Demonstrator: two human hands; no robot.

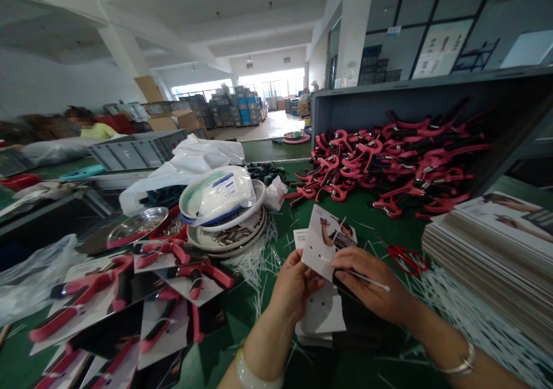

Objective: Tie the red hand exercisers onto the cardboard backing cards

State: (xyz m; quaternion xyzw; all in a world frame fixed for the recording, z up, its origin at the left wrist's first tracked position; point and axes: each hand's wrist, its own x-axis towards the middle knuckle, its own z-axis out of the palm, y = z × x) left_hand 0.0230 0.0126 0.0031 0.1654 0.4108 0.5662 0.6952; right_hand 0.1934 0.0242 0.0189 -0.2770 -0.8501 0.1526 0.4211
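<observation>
A printed card (318, 245) with small holes is held up between both hands. My left hand (291, 288) grips its lower left edge, fingers curled around it. My right hand (374, 282) is pinched at the card's right side, with a thin white cable tie (371, 280) between its fingers, the tie's small head pointing right. Under the hands lies a stack of cards (322, 320). To the left, several red-and-black pliers (86, 297) lie on cards. Red scissors (406, 259) rest right of the held card.
A grey crate (319, 109) on its side spills red pliers (389, 158). A tall card stack (488, 262) stands at the right beside loose white ties (466, 314). Stacked plates (224, 239) of metal parts sit left of centre. Another person (99, 128) is at the far left.
</observation>
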